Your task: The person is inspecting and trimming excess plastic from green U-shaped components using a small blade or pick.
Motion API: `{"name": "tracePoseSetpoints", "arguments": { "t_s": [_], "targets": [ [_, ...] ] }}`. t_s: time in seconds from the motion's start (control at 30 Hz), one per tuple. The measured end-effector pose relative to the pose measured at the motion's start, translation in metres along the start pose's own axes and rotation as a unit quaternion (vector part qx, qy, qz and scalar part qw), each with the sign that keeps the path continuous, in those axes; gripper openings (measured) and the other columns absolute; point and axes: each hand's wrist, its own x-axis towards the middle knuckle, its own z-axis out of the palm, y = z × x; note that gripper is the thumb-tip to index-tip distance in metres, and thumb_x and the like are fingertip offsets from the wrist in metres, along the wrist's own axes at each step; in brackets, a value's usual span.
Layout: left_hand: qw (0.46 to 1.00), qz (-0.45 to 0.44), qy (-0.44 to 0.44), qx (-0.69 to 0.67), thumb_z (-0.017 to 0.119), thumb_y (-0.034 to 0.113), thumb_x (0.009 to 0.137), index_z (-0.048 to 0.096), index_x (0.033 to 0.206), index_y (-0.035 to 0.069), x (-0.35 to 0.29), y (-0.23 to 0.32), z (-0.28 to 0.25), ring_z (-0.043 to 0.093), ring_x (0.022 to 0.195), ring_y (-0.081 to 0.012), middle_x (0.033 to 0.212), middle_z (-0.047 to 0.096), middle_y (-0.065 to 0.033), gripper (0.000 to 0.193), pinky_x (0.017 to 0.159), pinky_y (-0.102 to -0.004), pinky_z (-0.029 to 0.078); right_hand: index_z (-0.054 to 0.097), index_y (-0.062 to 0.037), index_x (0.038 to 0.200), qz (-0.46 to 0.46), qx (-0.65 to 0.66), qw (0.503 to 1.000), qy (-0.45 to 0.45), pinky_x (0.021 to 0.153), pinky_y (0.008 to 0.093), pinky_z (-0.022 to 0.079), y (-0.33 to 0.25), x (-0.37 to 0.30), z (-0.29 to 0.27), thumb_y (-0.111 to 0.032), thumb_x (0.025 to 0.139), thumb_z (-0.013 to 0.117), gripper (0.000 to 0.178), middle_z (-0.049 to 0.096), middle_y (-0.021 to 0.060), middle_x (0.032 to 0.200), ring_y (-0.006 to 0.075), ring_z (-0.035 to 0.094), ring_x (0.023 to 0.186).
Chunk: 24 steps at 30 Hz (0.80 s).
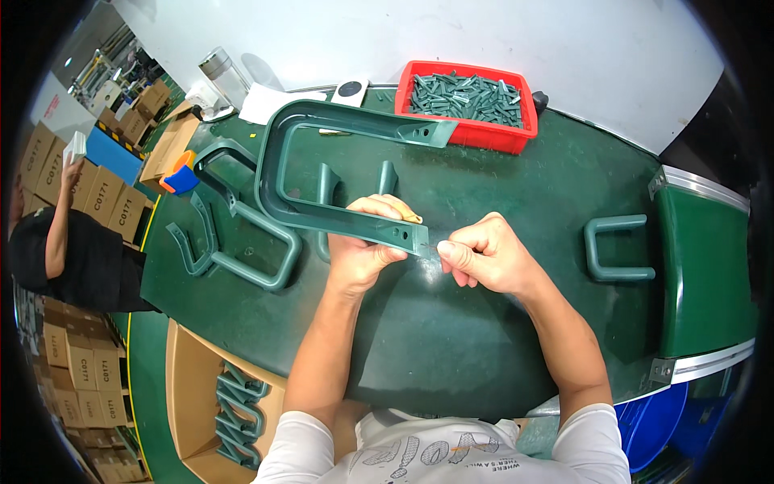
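My left hand (355, 262) grips the lower arm of a large dark green U-shaped plastic part (272, 173), holding it above the table. The part's curved end points left, and both arms reach right, with small holes near their tips. Something yellowish covers a fingertip of that hand. My right hand (488, 254) is closed in a pinch right at the tip of the lower arm. A thin, clear-looking bit seems to show between its fingertips and the part, too small to name.
Small green pieces fill a red bin (528, 121). Green U-shaped handles lie left, with another handle (592, 250) at right beside a green conveyor (705, 274). A cardboard box (189, 387) holds more green parts. An orange-blue tape dispenser (181, 173) sits far left; a person (76, 250) stands beyond.
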Motion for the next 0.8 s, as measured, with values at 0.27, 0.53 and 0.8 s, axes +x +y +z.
{"name": "tracePoseSetpoints", "arguments": {
  "t_s": [0.27,0.53,0.8],
  "targets": [
    [1.0,-0.003,0.009,-0.005,0.084,0.019,0.064,0.058,0.095,0.002,-0.003,-0.001,-0.001,0.061,0.087,-0.0224,0.092,0.061,-0.0126,0.044,0.074,-0.0322,0.051,0.06,-0.0039,0.059,-0.013,-0.01,0.999,-0.032,0.041,0.0248,0.037,0.001,0.0,0.0,-0.036,0.091,0.055,0.046,0.052,0.0008,0.045,0.0066,0.046,0.042],
    [0.993,-0.056,0.074,-0.075,0.081,0.014,0.069,0.057,0.098,0.002,-0.004,0.003,-0.005,0.057,0.064,-0.0123,0.093,0.063,-0.0158,0.039,0.05,-0.0214,0.044,0.06,-0.002,0.067,-0.104,-0.124,0.984,-0.079,0.05,0.0352,0.039,0.005,0.001,0.023,-0.028,0.086,0.062,0.033,0.049,0.0128,0.055,0.0242,0.048,0.049],
    [0.995,-0.045,0.074,-0.054,0.081,0.02,0.07,0.056,0.104,0.006,-0.005,0.001,-0.003,0.051,0.062,-0.0124,0.091,0.059,-0.0146,0.044,0.043,-0.0198,0.036,0.068,-0.0012,0.081,-0.214,-0.176,0.94,0.198,0.048,0.0285,0.041,-0.007,0.0,0.016,-0.014,0.077,0.072,0.014,0.056,0.0065,0.063,0.0152,0.052,0.055]
  ]
}}
